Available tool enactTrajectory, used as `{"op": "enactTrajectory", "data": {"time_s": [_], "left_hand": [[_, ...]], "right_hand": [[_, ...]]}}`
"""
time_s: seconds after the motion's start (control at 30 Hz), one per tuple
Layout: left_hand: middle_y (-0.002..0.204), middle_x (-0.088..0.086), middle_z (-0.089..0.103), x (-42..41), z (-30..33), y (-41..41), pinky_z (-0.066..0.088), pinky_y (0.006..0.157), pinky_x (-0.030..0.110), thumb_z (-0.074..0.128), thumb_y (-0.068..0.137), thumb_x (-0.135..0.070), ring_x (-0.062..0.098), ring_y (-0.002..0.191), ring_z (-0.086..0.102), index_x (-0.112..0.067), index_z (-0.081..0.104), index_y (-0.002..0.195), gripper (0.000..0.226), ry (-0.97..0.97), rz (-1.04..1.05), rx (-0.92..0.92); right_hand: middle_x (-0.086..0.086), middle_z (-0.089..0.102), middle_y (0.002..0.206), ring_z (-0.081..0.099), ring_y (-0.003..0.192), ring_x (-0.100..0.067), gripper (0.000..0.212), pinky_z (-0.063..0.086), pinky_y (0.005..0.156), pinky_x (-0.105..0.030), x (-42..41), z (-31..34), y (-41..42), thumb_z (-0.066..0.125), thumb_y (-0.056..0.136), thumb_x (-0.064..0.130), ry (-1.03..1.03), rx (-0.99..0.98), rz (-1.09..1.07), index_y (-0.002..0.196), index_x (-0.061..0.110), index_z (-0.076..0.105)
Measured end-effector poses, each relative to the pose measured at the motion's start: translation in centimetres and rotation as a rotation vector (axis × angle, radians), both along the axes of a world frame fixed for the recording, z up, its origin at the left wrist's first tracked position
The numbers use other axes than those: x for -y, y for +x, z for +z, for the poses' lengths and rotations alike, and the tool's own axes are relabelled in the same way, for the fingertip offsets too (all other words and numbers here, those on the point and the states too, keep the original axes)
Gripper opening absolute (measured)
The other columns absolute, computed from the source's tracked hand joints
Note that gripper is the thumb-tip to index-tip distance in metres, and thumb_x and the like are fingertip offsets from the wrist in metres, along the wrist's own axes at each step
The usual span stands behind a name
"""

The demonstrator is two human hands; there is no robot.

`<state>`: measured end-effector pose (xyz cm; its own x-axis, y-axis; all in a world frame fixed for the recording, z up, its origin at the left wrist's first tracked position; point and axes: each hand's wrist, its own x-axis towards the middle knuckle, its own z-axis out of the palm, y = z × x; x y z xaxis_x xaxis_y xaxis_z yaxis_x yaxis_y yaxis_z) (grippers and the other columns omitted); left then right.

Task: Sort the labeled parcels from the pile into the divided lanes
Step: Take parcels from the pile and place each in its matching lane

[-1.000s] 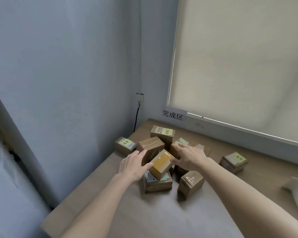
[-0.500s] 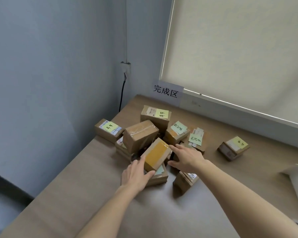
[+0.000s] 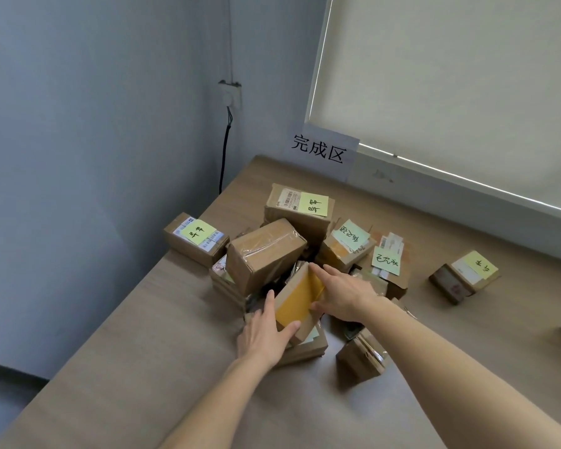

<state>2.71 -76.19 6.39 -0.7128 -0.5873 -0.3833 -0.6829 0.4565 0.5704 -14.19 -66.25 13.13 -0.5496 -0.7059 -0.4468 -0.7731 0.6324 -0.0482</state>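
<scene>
A pile of several small cardboard parcels lies on the wooden table [image 3: 117, 367] in the corner. In its middle sits a tilted parcel with yellow tape [image 3: 297, 303]. My left hand [image 3: 266, 335] grips its near left side, thumb on top and fingers around the edge. My right hand [image 3: 344, 294] holds its right side, with straight fingers laid across the top. A plain taped parcel [image 3: 263, 251] leans just behind it. Labeled parcels lie around: one at the left [image 3: 195, 238], one at the back [image 3: 300, 205], two with green notes [image 3: 350, 241] [image 3: 387, 260].
A lone labeled parcel [image 3: 463, 275] lies apart to the right. A small parcel [image 3: 361, 354] stands in front of my right forearm. A paper sign [image 3: 319, 152] is stuck on the back wall under a blind. A black cable [image 3: 224, 157] hangs down the left wall.
My right hand has moved onto the yellow-taped parcel's right side and top. My left hand has closed further around its left side. The view has shifted closer to the pile.
</scene>
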Motion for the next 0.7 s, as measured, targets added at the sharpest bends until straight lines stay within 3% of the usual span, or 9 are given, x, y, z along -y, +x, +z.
{"op": "enactTrajectory", "data": {"time_s": [0.2,0.43,0.7], "left_hand": [[0.150,0.006,0.042,0.2,-0.7,-0.1,0.040,0.105,0.043,0.060,0.089,-0.060,0.030,0.136,0.040,-0.031,0.014,0.156,0.086,0.133,0.062,-0.101],[0.148,0.000,0.044,-1.7,1.9,-0.4,0.043,0.108,0.044,0.068,0.091,-0.040,0.027,0.133,0.045,-0.033,0.021,0.153,0.078,0.257,0.123,-0.227],[0.139,-0.008,0.047,-5.1,11.2,0.1,0.048,0.101,0.038,0.063,0.093,-0.045,0.018,0.125,0.047,-0.042,0.038,0.134,0.048,0.210,0.148,-0.464]], "right_hand": [[-0.003,0.021,0.167,0.047,0.138,-0.031,0.103,0.053,0.099,-0.045,0.0,-1.1,-0.2,0.069,0.093,0.045,-0.071,0.113,-0.016,0.157,0.048,-0.012],[-0.008,0.032,0.152,0.057,0.117,-0.030,0.106,0.058,0.084,-0.040,-2.3,0.3,1.2,0.074,0.089,0.043,-0.126,0.077,-0.074,0.154,0.053,-0.010],[-0.005,0.037,0.152,0.048,0.131,-0.025,0.102,0.052,0.103,-0.043,-7.7,8.9,2.9,0.071,0.088,0.054,-0.433,0.129,-0.226,0.153,0.055,-0.007]]}}
